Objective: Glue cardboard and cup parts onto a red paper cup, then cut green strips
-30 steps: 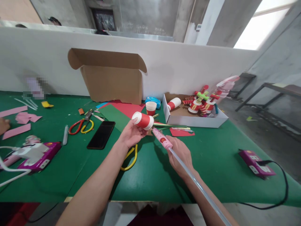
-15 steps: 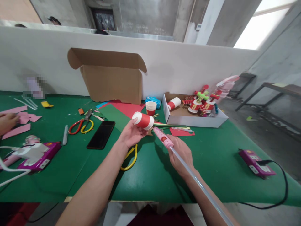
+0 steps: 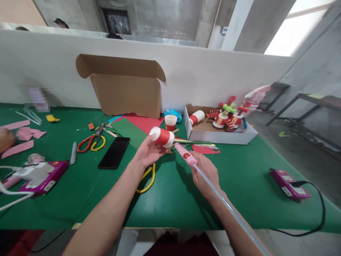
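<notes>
My left hand (image 3: 149,153) is closed around a red and white paper cup (image 3: 162,137), tilted on its side above the green table. In my right hand (image 3: 204,170) is a pink hot glue gun (image 3: 185,154), with a long clear glue stick (image 3: 226,204) running out of its back end. The gun's tip lies close to the cup's right-hand end; whether they touch I cannot tell. Behind the held cup stand more paper cups (image 3: 170,122), nested upright. Yellow handles (image 3: 151,181) of a tool show on the table under my left wrist.
A white box (image 3: 221,137) at back right holds decorated cup figures. Leftward lie a phone (image 3: 114,153), red-and-yellow scissors (image 3: 96,138) and a purple power strip (image 3: 52,179). Another purple power strip (image 3: 290,185) is at right. Another person's hand (image 3: 5,138) is at far left, by pink paper.
The glue gun and my right hand have shifted very slightly; the cup stays in place. At far left, the other person's hand has moved left, away from the pink paper.
</notes>
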